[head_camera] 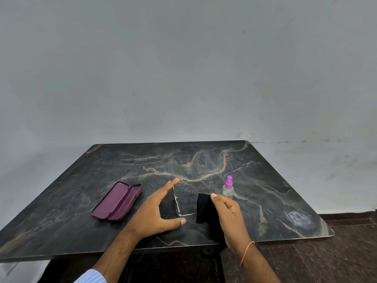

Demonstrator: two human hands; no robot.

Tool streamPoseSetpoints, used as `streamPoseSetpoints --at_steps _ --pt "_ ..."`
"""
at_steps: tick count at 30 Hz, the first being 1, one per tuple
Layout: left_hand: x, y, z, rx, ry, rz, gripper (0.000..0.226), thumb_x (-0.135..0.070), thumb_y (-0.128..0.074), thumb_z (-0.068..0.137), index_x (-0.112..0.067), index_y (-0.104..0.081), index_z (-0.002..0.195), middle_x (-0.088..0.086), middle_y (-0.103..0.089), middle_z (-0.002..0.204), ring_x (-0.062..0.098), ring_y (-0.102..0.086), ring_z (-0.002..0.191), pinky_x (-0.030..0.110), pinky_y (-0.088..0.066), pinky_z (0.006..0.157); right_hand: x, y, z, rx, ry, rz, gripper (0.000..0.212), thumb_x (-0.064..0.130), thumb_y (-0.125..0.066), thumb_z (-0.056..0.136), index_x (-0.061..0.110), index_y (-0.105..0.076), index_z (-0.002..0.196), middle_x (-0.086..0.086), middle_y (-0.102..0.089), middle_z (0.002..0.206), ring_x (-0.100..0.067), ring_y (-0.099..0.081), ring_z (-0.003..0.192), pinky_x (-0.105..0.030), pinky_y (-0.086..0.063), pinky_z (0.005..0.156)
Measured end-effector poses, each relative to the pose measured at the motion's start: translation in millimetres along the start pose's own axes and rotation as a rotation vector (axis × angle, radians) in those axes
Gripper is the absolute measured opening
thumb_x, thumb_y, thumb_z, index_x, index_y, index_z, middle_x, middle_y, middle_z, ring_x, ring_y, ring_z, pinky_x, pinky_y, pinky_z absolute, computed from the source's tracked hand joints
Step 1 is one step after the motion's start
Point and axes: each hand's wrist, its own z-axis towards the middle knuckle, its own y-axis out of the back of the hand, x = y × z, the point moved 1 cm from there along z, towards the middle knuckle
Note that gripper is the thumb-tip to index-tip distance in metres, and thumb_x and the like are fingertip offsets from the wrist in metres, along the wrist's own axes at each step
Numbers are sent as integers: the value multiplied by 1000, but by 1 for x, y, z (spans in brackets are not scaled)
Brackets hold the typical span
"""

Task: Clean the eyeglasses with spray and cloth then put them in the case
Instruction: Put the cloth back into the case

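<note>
Thin wire-rimmed eyeglasses point(175, 199) are in the middle of the dark marble table point(126, 160), temples unfolded toward the right. My left hand point(157, 211) spans their front and holds it between the index fingertip at the far hinge and the thumb tip at the near hinge. Whether the glasses are lifted or resting on the table is unclear. My right hand point(228, 213) pinches a black cloth point(203, 209) just right of the lenses, over the near temple. A small clear spray bottle point(228, 189) with a pink top stands upright behind my right hand. A maroon glasses case point(117, 201) lies open at the left.
The table backs onto a plain grey wall. Its near edge runs under my forearms, and its rounded right corner overhangs a dark tiled floor point(336, 258). A pale smudge point(299, 220) marks the tabletop near that corner.
</note>
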Motion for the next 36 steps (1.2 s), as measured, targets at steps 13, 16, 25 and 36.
streamPoseSetpoints --at_steps 13,16,25,36 --pt "-69 -15 -13 -120 173 -102 62 -52 -88 87 -40 -70 145 -39 -75 125 -14 -71 118 22 -58 107 8 2 -2 174 -12 72 44 55 -73 87 15 -84 98 -8 -75 79 -19 -61 62 -26 -49 56" --pt "-71 -14 -13 -35 243 -253 44 -27 -93 91 -35 -80 132 -16 -86 114 8 -83 108 37 -65 104 15 -2 -7 239 -32 39 42 54 -73 90 14 -84 100 -8 -72 77 -21 -59 62 -30 -48 56" --pt "-73 6 -30 -109 305 -529 20 -6 -86 96 -15 -86 114 7 -88 105 24 -86 100 30 -68 87 40 -15 -6 409 37 27 23 25 -82 90 20 -83 112 -1 -72 77 -13 -59 59 -27 -50 56" --pt "-66 34 -58 -226 456 -954 50 -27 -93 77 -1 -80 117 25 -85 110 33 -86 97 32 -69 73 60 -73 -26 408 736 -789 61 59 -86 79 44 -62 134 26 -57 133 -4 -58 127 -26 -53 101"
